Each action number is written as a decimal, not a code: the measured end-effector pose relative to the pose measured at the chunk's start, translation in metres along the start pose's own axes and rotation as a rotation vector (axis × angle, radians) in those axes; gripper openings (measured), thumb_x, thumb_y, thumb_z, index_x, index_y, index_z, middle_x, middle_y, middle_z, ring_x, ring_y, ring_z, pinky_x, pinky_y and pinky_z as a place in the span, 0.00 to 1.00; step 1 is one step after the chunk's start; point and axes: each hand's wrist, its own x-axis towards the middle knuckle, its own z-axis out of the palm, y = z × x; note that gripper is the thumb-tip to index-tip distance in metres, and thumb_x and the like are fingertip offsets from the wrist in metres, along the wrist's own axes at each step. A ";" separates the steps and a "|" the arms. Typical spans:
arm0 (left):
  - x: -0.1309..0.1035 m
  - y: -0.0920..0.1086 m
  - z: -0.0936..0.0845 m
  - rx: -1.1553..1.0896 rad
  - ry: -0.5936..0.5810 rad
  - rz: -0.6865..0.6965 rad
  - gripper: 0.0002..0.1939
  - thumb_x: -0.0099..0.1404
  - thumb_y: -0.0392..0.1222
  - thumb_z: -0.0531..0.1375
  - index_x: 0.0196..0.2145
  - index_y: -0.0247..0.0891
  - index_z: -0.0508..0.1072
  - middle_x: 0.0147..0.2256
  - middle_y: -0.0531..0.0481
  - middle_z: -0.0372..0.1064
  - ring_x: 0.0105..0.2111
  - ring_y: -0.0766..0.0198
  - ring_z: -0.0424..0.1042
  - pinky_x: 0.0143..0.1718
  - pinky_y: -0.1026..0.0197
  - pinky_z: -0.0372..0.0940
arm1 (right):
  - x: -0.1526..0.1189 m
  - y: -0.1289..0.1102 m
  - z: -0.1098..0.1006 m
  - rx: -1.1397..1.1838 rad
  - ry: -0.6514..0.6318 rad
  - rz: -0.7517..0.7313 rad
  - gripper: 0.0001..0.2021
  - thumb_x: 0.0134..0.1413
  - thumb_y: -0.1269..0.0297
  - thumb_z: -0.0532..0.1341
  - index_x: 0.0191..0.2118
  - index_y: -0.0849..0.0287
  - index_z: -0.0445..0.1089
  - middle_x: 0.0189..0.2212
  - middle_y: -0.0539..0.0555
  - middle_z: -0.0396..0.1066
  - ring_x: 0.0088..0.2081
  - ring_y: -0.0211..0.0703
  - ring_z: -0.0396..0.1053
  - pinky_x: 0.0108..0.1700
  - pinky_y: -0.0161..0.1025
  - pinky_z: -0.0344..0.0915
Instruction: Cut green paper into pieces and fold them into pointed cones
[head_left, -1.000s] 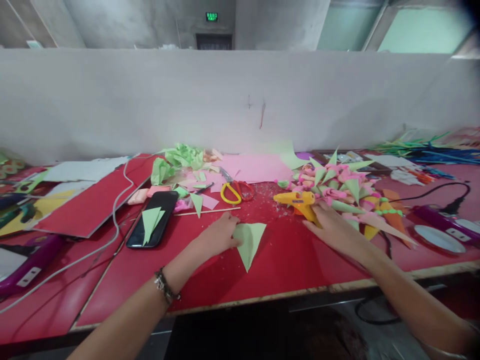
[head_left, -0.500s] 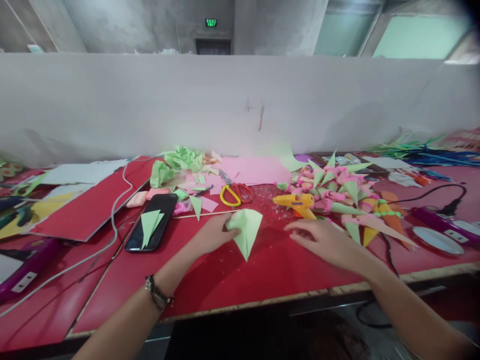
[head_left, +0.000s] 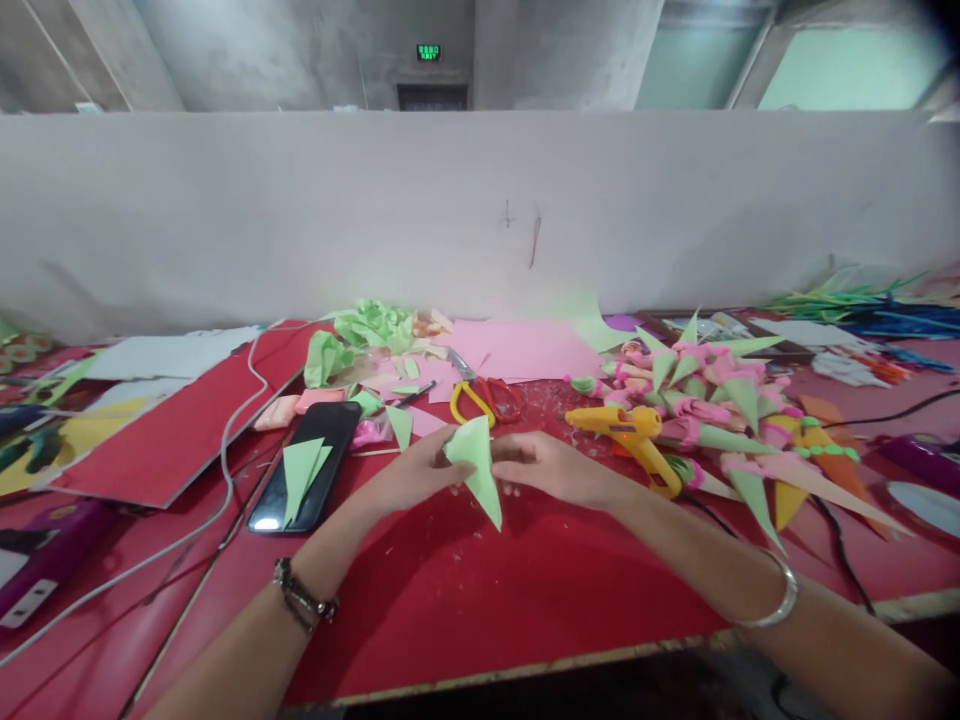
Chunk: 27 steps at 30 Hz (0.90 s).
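Between my two hands is a light green paper cone (head_left: 480,470), its point tilted down toward the table's front edge. My left hand (head_left: 420,468) grips it from the left, thumb on the near face. Along the cone's right side lies my right hand (head_left: 551,468), fingers curled against the paper; some fingertips are hidden behind it. Just beyond the hands rest scissors (head_left: 474,402) with yellow and red handles. Right of my right hand, a yellow hot glue gun (head_left: 630,432) lies on the red table (head_left: 525,600).
A black phone (head_left: 341,455) with green paper pieces on it lies at left. Crumpled green paper (head_left: 373,326) and a pink sheet (head_left: 510,350) lie behind. At right is a pile of pink and green paper cones (head_left: 720,400). A white cable (head_left: 232,440) crosses the left side.
My right hand has moved left from beside the glue gun to the green paper. The paper, spread wider before, is now narrower and more closed. The view has shifted slightly.
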 end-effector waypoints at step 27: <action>-0.004 0.009 0.044 -0.421 0.425 -0.051 0.08 0.52 0.44 0.62 0.27 0.36 0.73 0.26 0.54 0.71 0.26 0.67 0.67 0.30 0.67 0.60 | -0.005 0.015 0.030 0.479 0.585 0.118 0.11 0.41 0.58 0.64 0.24 0.61 0.66 0.17 0.46 0.64 0.21 0.33 0.61 0.27 0.35 0.59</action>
